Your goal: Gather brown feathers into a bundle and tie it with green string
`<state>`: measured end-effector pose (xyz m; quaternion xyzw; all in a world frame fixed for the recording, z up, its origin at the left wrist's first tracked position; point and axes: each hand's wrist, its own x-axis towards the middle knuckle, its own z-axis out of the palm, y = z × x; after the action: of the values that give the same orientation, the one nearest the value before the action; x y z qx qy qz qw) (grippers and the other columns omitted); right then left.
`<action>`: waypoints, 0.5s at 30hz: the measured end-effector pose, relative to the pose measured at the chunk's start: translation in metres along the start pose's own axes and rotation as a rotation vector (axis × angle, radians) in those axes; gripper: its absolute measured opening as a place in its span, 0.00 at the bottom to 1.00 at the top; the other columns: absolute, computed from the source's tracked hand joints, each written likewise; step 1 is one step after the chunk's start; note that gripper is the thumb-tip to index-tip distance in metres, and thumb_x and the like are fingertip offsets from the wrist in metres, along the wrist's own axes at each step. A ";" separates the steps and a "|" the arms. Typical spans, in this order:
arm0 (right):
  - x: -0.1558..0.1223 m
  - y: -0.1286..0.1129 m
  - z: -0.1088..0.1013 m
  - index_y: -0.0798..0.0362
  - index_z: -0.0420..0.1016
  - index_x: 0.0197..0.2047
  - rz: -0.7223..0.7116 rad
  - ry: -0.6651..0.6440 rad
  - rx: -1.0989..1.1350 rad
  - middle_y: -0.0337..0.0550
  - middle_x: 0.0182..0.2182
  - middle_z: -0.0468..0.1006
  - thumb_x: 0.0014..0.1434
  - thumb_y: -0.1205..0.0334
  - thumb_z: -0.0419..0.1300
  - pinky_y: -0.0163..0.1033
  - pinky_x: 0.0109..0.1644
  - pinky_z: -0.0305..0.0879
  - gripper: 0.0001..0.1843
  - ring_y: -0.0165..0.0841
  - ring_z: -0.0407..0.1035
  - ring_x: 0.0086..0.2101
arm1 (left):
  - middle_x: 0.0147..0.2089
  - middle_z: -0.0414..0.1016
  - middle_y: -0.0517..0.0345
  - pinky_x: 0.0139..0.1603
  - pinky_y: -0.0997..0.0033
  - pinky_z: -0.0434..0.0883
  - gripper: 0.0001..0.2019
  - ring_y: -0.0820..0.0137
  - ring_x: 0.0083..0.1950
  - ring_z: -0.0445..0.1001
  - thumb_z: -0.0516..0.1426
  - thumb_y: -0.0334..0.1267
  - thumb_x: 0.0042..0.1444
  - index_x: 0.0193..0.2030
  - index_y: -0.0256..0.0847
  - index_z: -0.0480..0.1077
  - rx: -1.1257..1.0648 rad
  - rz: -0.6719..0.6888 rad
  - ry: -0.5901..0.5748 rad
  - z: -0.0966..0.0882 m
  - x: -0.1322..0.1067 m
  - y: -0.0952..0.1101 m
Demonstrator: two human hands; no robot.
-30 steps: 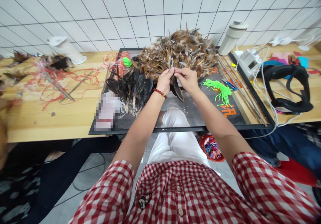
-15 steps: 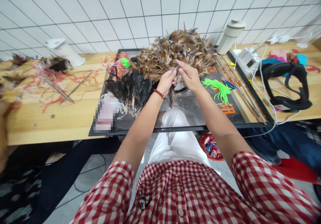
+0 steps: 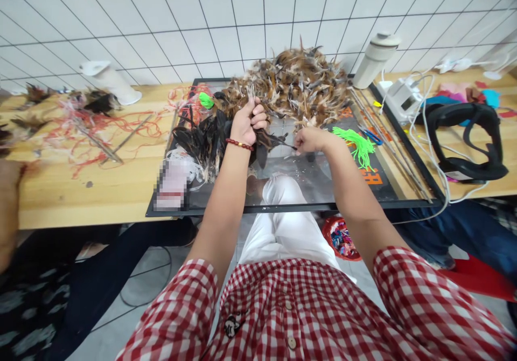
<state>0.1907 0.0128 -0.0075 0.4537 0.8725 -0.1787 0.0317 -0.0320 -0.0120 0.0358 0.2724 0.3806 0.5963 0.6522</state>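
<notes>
My left hand (image 3: 248,123), with a beaded bracelet at the wrist, is closed around a small bunch of feathers (image 3: 262,155). Pale quills stick up above its fingers, and dark vanes hang below. To the right, my right hand (image 3: 309,139) is pinched at the end of a dark, thin feather (image 3: 278,141) that stretches across from the left hand. Beyond both hands lies a big heap of brown feathers (image 3: 299,83). Black feathers (image 3: 197,143) are piled just left of my left wrist. Green cords (image 3: 357,143) lie to the right of my right hand.
A black-edged board (image 3: 283,208) bears the feathers. Thin sticks (image 3: 398,151), blue-handled scissors (image 3: 371,136) and a bottle (image 3: 375,60) are at right, near a black headset (image 3: 464,143) with cables. Red string (image 3: 133,129) tangles leftward. Another person's arm (image 3: 8,205) is at far left.
My hands were together over the brown heap and have separated. The left has moved left with the feathers; the right has come lower and nearer me, now pinching a dark feather's end.
</notes>
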 end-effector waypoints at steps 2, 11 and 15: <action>0.004 0.005 0.006 0.49 0.76 0.21 0.026 0.111 -0.021 0.42 0.25 0.79 0.48 0.68 0.71 0.41 0.40 0.68 0.10 0.37 0.74 0.31 | 0.24 0.59 0.66 0.18 0.80 0.56 0.16 0.82 0.19 0.54 0.53 0.47 0.73 0.37 0.42 0.72 0.014 -0.044 -0.046 -0.005 -0.001 0.003; 0.006 0.029 0.000 0.50 0.76 0.52 0.016 0.960 0.301 0.50 0.42 0.82 0.68 0.48 0.57 0.56 0.57 0.73 0.18 0.45 0.76 0.48 | 0.24 0.59 0.65 0.18 0.80 0.57 0.18 0.81 0.20 0.55 0.53 0.52 0.72 0.36 0.43 0.71 0.040 -0.051 -0.084 -0.005 -0.002 -0.002; 0.020 0.011 0.003 0.47 0.71 0.53 -0.083 0.920 0.678 0.43 0.36 0.79 0.64 0.37 0.61 0.47 0.47 0.75 0.26 0.38 0.75 0.40 | 0.24 0.60 0.68 0.19 0.82 0.59 0.18 0.82 0.20 0.58 0.60 0.52 0.67 0.34 0.41 0.67 0.111 -0.091 -0.109 0.008 -0.001 -0.020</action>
<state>0.1881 0.0329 -0.0183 0.4351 0.7073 -0.2338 -0.5057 -0.0140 -0.0151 0.0247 0.3227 0.3890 0.5283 0.6822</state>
